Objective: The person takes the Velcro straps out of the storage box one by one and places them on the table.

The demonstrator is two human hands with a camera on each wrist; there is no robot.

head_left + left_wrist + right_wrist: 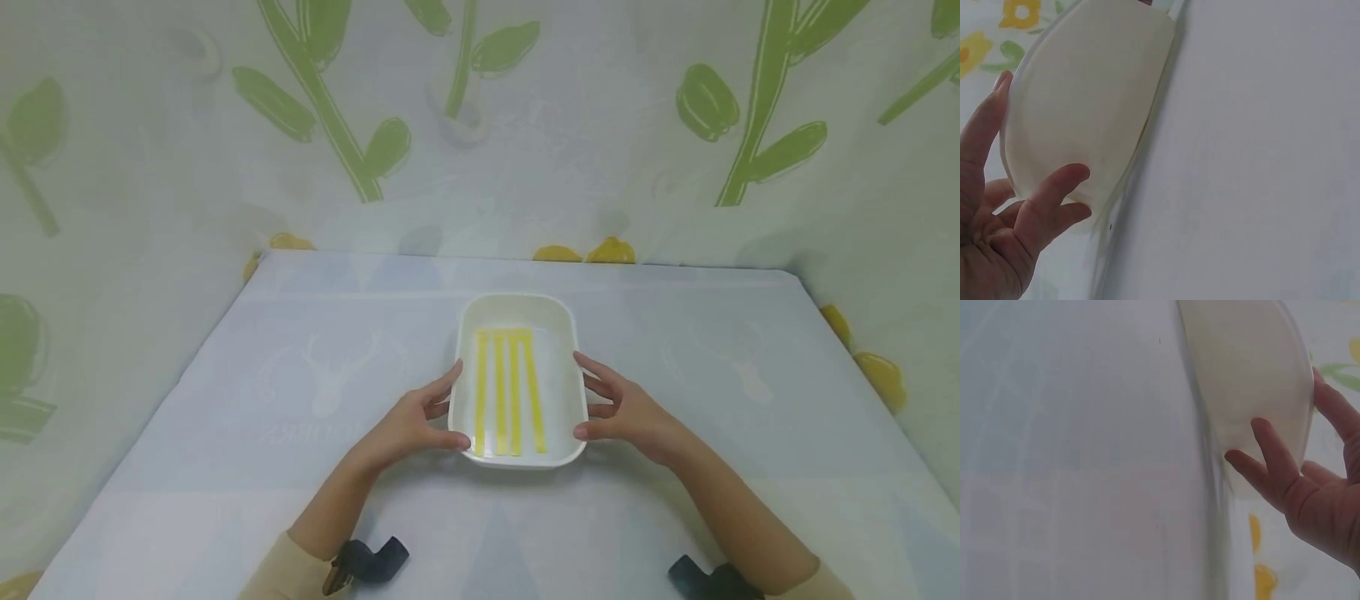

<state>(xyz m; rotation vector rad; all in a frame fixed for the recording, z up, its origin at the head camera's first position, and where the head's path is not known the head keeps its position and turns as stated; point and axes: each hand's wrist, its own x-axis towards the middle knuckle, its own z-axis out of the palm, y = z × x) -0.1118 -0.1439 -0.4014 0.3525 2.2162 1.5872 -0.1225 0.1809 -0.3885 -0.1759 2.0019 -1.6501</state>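
A white rectangular tray [558, 392] with rounded corners and raised walls stands in the middle of the table in the head view. Several narrow yellow strips [502, 400] lie lengthwise on its floor, with a short yellow piece across their far ends; their material is unclear. My left hand [416, 423] holds the tray's left side, thumb on the rim near the front corner. Opposite it, my right hand [633, 417] holds the right side, its thumb also on the rim. Both wrist views show fingers against the tray's outer wall [1079, 94], [1247, 369].
A pale cloth with faint printed deer [330, 375] covers the table [225, 450]. Behind it and along both sides runs a light wall covering [570, 150] with green leaves and yellow flowers. Dark camera mounts [371, 560] sit on both wrists, beside beige sleeves [288, 571].
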